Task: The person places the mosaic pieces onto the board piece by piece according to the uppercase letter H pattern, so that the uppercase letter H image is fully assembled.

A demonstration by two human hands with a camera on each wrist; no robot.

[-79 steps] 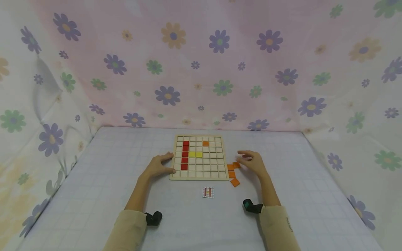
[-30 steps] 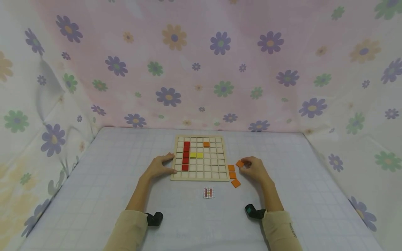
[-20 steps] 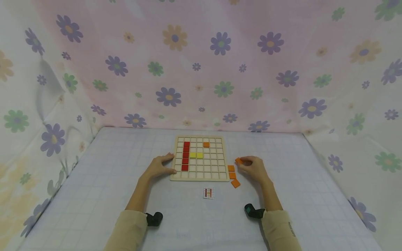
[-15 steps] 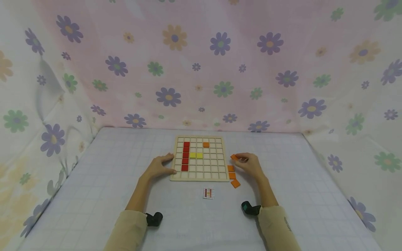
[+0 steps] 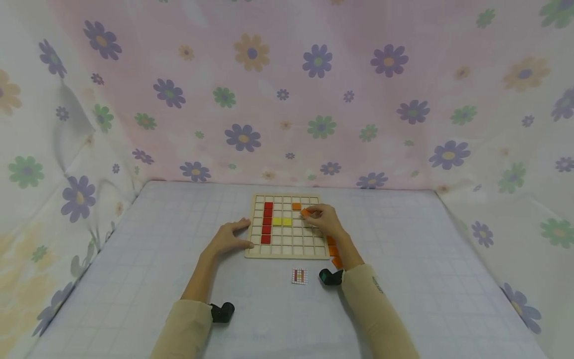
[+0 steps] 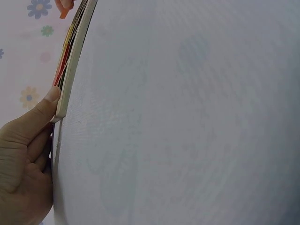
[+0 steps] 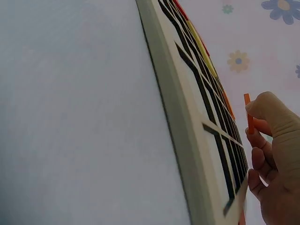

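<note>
our right grip [image 5: 324,220] pinches an orange tile [image 5: 305,213] over the board [image 5: 285,240] near the surface's [image 5: 143,259] far edge; slackening could drop it askew.

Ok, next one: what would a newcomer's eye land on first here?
Probably the flowered cloth filling the background behind the white table. On the pale gridded board, the column of red tiles near its left side stands out, with two yellow tiles to its right. Then the right hand, pinching an orange tile above the board.
</note>
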